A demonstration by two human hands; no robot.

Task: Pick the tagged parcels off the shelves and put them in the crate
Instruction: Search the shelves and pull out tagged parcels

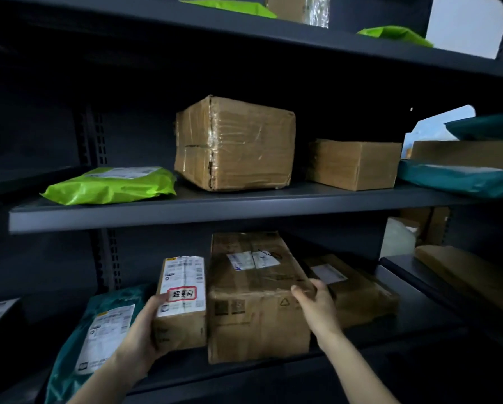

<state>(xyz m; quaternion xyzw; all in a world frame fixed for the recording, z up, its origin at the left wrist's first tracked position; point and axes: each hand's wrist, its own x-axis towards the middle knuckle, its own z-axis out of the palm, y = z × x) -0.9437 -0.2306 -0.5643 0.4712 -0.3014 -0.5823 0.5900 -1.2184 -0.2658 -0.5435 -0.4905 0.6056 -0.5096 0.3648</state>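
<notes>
On the lower shelf stands a small cardboard parcel (183,301) with a white label and a red-bordered handwritten tag. My left hand (145,333) grips its left front corner. Right beside it sits a larger brown box (256,293). My right hand (314,304) rests on that box's right top edge, fingers curled over the corner. No crate is in view.
A teal mailer bag (98,339) lies left of the small parcel, and a flat box (358,290) right of the large one. The middle shelf (186,211) carries a green bag (113,185), two brown boxes (235,144) and teal bags (460,176).
</notes>
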